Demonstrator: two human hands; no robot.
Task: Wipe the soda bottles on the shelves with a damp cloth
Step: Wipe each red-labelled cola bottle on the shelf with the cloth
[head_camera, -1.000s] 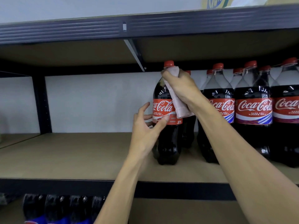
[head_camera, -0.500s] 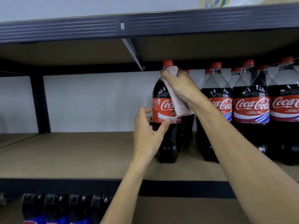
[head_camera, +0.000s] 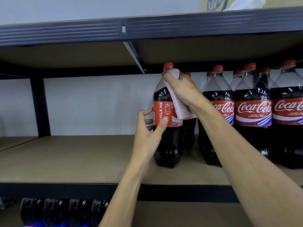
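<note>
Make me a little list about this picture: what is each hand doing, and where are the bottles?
left hand: grips the front bottle by its red label
right hand: holds a pale cloth against that bottle's neck
front bottle: upright on the shelf, red cap on
other bottles: standing in a row to its right
lower bottles: dark, on the shelf below

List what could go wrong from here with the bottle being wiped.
1. The left hand steadies the bottle only with thumb and fingertips at the label, while the right hand presses the cloth high up near the neck. A hard push up there could tip it.
2. The neighbouring bottles stand close on the right, so a tipping bottle or the right forearm could knock them.
</note>
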